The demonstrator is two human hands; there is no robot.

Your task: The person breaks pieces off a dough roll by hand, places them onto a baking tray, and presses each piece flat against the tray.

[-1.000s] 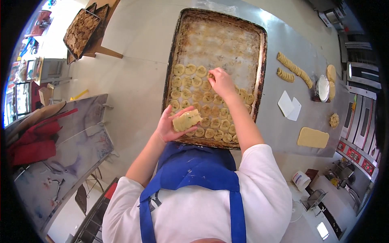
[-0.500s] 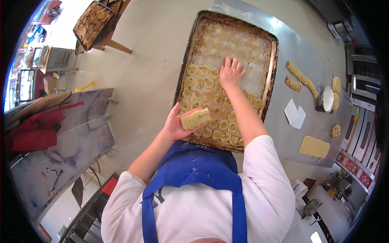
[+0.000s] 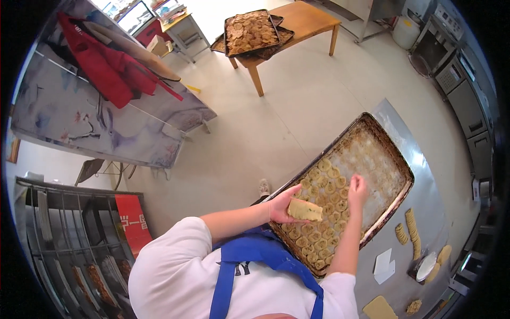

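My left hand (image 3: 282, 206) holds a pale block of dough (image 3: 305, 210) flecked with green, above the left side of a large worn baking tray (image 3: 407, 181). My right hand (image 3: 357, 187) is over the tray beside the rows of small round dough pieces (image 3: 320, 242), fingers bunched downward; what is between them is hidden. Right of the tray, on the steel worktop (image 3: 433, 228), lie sliced dough rolls (image 3: 413, 236), two white scrapers (image 3: 383, 266) and a flat dough sheet (image 3: 380, 307).
A wooden table (image 3: 308, 24) holds stacked trays of browned pieces (image 3: 252, 32). A patterned panel (image 3: 90, 125) with red cloth (image 3: 117, 74) stands at left, a metal rack (image 3: 74, 250) at lower left, steel appliances (image 3: 473, 117) at right. Pale floor (image 3: 239, 138) separates the worktop from the panel.
The view has swung, so the tray and worktop appear lower and right. My right fingers, spread half a second ago, are now bunched together. My left hand still holds the dough block.
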